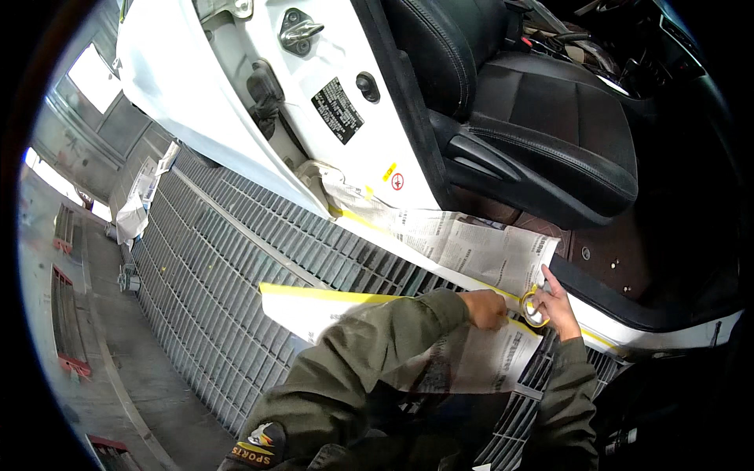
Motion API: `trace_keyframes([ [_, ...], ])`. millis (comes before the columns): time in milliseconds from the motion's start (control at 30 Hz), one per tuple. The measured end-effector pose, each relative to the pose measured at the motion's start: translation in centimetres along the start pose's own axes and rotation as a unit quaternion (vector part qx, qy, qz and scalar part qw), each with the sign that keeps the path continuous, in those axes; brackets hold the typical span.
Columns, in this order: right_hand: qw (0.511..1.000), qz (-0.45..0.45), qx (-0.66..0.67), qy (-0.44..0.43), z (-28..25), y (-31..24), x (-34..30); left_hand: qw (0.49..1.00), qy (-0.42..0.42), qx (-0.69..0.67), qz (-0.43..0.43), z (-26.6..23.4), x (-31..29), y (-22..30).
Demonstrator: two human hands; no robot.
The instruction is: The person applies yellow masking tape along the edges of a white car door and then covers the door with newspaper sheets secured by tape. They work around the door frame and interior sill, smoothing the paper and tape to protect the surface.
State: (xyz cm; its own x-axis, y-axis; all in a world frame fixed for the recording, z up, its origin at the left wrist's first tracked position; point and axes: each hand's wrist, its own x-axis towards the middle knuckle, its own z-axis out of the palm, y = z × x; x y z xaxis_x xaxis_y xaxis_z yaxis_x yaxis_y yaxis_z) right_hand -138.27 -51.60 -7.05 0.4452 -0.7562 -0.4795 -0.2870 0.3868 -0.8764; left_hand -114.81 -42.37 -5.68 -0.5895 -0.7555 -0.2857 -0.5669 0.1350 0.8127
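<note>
My right hand (559, 308) grips a roll of yellow masking tape (525, 311) beside the white door sill (440, 267). Its index finger reaches out to the corner of a newspaper sheet (471, 247) that lies along the sill, with yellow tape at its outer edge. Close by on the left, my left hand (485, 309) is closed at the upper edge of a second newspaper sheet (491, 361); its fingertips are hidden. Yellow tape runs along that sheet's upper edge, and the sheet hangs below the sill, partly behind my left sleeve.
A black car seat (550, 118) and dark floor mat (620, 259) lie inside the doorway. The white door pillar (377, 133) rises at the back, with a metal striker (301, 31). Metal grating (212, 259) covers the floor. More paper (137, 208) is at far left.
</note>
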Motion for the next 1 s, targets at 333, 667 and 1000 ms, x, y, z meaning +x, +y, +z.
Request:
trace_keyframes([
  [333, 0.981, -0.084, 0.057, 0.164, -2.7, -0.3, -6.0, 0.981, 0.175, -0.079, 0.017, -2.4, 5.6, -1.8],
  [667, 0.877, -0.178, 0.299, 0.331, 0.4, 3.0, -14.3, 0.882, 0.343, -0.315, -0.068, -3.2, 7.4, -0.2],
  [1000, 0.791, 0.095, 0.598, -0.084, 15.0, 5.6, -7.2, 0.706, 0.451, -0.546, -0.003, -2.1, 7.7, -0.8],
])
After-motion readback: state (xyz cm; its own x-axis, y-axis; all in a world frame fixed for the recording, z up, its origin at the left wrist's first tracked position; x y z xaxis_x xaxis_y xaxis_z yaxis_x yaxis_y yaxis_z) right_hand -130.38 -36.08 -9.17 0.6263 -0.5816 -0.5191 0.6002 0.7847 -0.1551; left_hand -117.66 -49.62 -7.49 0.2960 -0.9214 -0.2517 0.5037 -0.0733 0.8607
